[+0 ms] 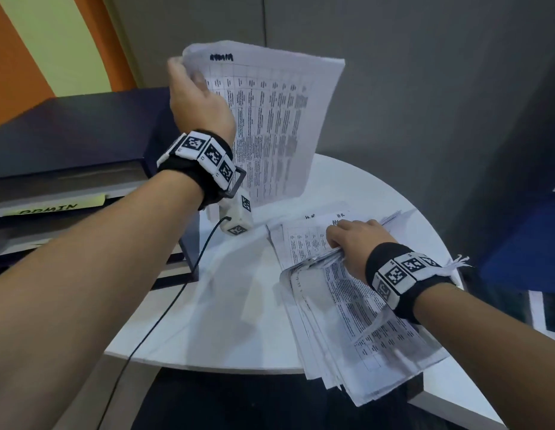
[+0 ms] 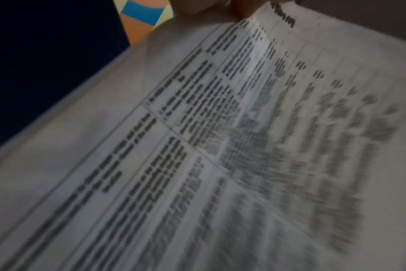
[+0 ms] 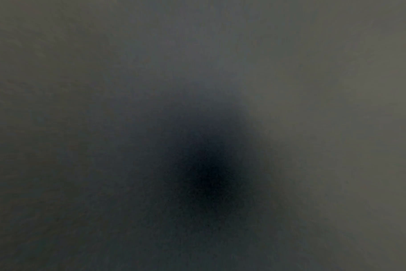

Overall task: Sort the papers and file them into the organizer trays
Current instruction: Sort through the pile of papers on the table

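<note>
**White sheets going up, stack staying low**

White printed sheets [image 1: 270, 125], marked "ADMIN" on top, are hanging upright in the air; the left hand [image 1: 202, 103] is pinching their upper corner. The right hand [image 1: 353, 243] is gripping a thick paper stack [image 1: 357, 324] lying on the round worktop [image 1: 226, 305]. Beside it, the dark organizer trays [image 1: 68, 169] are carrying an "ADMIN" label [image 1: 53, 207].
</note>
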A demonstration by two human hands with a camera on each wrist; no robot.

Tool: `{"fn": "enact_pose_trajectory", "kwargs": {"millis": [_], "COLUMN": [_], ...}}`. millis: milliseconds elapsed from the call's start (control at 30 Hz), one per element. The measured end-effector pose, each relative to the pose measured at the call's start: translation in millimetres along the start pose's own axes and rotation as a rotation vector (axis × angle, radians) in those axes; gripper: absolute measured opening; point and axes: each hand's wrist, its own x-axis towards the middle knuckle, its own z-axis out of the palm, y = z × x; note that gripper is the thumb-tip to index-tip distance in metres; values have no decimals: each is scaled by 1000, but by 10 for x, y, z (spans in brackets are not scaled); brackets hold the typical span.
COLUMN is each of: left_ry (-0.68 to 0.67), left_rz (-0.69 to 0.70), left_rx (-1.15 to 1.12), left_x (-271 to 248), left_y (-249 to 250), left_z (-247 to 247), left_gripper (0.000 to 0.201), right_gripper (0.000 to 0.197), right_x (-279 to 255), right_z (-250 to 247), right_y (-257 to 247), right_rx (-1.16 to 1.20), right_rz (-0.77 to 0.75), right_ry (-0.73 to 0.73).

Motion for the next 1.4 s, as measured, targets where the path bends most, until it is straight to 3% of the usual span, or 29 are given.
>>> {"fn": "enact_pose_trajectory", "kwargs": {"millis": [100, 200, 267, 467, 667, 767, 867, 1000, 1100, 1167, 1300, 1400], "left_ry": [-23, -38, -34, -15, -3, 6, 9, -8, -80, -133, -262, -466], "left_rz": [22, -30, -71, -114, -114, -106, -114, -148, -226, -280, -485, -688], "left_rx": [48, 96, 106, 66, 20, -14, -77, -111, -167, -181, -269, -352], "left_x": [-3, -30, -46, -50, 96, 198, 275, 336, 266, 205, -37, -345], "left_y": [-14, -59, -90, 4, 265, 369, 446, 527, 567, 567, 435, 182], "left_z": [-15, -49, -52, -47, -148, -264, -404, -641, -826, -966, -1303, -1747], "left_gripper": [24, 15, 20, 29, 29, 28, 27, 18, 13, 13, 19, 39], "right_gripper": [23, 22, 25, 76, 99, 120, 132, 127, 105, 85, 25, 11], "right_x": [-22, -52, -91, -139, 17, 39, 0, -176, -400, -512, -624, -740], "right_z": [26, 47, 101, 211, 24, -105, -406, -1113, -1570, -1820, -1975, -1977], "right_y": [-6, -3, 13, 110, 111, 90, 138, 223, 38, -287, -787, -1004], "right_rx": [9, 14, 42, 23, 10, -23, 128, 914, 1351, 1408, 1361, 1361], "right_rz": [4, -5, -15, -40, 92, 159, 201, 207, 116, 107, 204, 273], "right_ry": [-14, -4, 11, 91, 105, 61, 18, -43, -49, -84, 164, 161]}}
